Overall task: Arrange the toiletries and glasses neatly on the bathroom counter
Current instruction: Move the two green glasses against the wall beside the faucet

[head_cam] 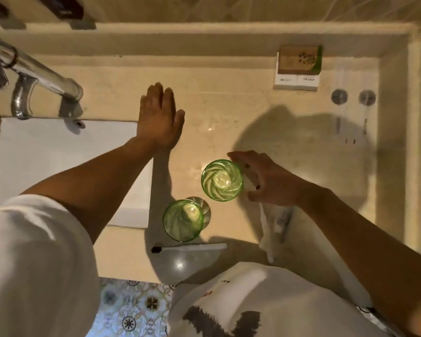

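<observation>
**Two glasses upright on the bench**

Left hand [159, 117] lies flat, fingers spread, holding nothing. Near glass [182, 220] stands mouth-up; below it a toothbrush [190, 248] lies left-right. Right hand [265, 180] fingers curl loosely around the far glass [222, 180], mouth-up.

A chrome faucet [41, 76] reaches in from the upper left over a white rectangular sink [58, 152] set into the beige surface [229, 113]. On the right wall, two round metal fittings [339, 96] sit side by side (what they are cannot be told). Beyond the near edge of the surface, patterned floor tiles [131, 310] in blue and cream show at the bottom.
</observation>
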Demonstrator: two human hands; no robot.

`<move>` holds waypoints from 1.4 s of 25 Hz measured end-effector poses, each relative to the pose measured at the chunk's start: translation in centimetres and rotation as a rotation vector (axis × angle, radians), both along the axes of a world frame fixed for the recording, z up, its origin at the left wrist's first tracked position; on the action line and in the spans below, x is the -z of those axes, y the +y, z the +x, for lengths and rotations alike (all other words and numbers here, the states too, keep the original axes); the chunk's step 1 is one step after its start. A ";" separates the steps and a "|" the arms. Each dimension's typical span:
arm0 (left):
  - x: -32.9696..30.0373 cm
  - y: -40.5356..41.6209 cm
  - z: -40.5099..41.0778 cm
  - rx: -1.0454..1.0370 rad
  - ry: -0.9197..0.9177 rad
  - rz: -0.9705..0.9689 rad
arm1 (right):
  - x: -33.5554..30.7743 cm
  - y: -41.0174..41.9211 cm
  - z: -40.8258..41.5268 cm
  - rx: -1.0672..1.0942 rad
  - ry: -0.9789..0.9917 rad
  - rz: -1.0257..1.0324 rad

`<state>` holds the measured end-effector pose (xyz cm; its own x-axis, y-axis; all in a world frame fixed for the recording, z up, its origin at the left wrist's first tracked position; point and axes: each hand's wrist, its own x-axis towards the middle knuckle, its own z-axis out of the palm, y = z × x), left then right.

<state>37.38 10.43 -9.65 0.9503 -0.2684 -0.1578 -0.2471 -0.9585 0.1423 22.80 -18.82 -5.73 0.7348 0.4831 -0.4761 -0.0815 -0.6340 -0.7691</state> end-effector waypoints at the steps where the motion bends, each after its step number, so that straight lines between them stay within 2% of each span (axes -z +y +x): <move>1: 0.6 0.4 -0.1 -0.050 0.014 0.010 | 0.1 0.3 -0.2 0.025 0.020 0.012; 3: 1.3 0.9 0.3 -0.119 0.030 0.001 | 0.4 0.6 -0.8 0.092 0.063 0.045; 9: 3.8 1.2 2.7 -0.299 -0.106 -0.110 | 1.8 2.9 -1.6 0.195 -0.064 0.082; 13: 4.6 1.5 3.0 -0.311 -0.176 -0.140 | 2.3 3.6 -2.1 0.234 -0.147 0.137; 21: 4.2 1.4 2.9 -0.301 -0.149 -0.115 | 1.5 4.8 -1.9 0.371 -0.184 0.130; 24: 3.6 0.5 3.6 -0.372 -0.144 -0.188 | 0.1 6.4 1.3 0.573 -0.193 0.138; 29: 3.8 -0.5 3.4 -0.437 -0.160 -0.165 | 0.1 8.5 9.7 0.799 -0.364 0.109; 32: 4.1 -0.4 3.8 -0.454 -0.179 -0.184 | 1.1 8.7 14.0 0.853 -0.452 0.075; 35: 4.3 -0.4 3.9 -0.462 -0.182 -0.175 | 1.6 8.9 17.1 0.885 -0.460 0.060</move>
<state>41.31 9.99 -13.94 0.9836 0.1779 0.0300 0.1606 -0.9390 0.3041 39.85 -9.92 -7.30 0.9484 -0.3134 -0.0471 -0.1915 -0.4481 -0.8732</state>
